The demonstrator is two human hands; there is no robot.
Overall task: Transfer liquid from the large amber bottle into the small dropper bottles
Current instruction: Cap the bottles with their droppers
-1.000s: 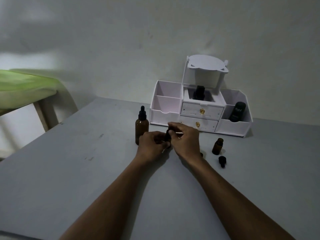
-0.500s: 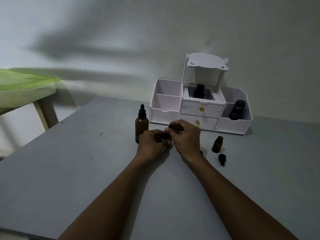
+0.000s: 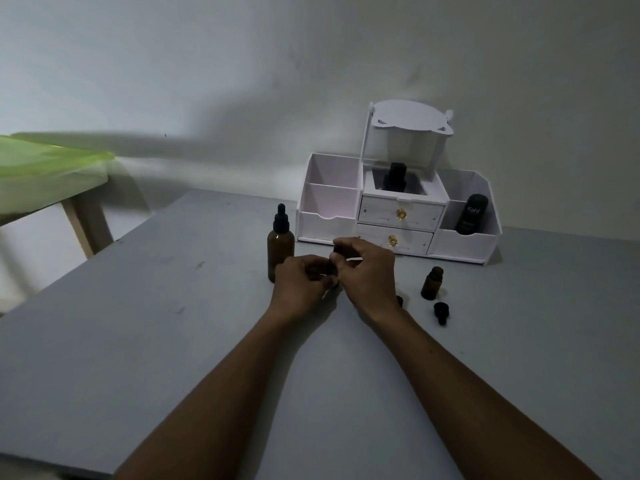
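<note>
The large amber bottle (image 3: 280,249) stands upright with its black dropper cap on, just left of my hands. My left hand (image 3: 300,284) is wrapped around a small dropper bottle (image 3: 325,271), mostly hidden by the fingers. My right hand (image 3: 369,271) pinches that bottle's black cap from above. A second small amber bottle (image 3: 432,283) stands uncapped to the right, apart from my hands, and its black cap (image 3: 440,311) lies on the table in front of it. A small dark piece (image 3: 400,300) peeks out beside my right wrist.
A white desk organiser (image 3: 332,216) with two drawers stands at the back of the grey table (image 3: 138,323), holding a black bottle (image 3: 394,176) in the middle and a black "Kahf" bottle (image 3: 471,214) on the right. A green-topped table (image 3: 41,174) is at far left.
My hands stay together at the small bottle; the right fingers have shifted slightly on the cap. The view has tilted a little. The other bottles have not moved.
</note>
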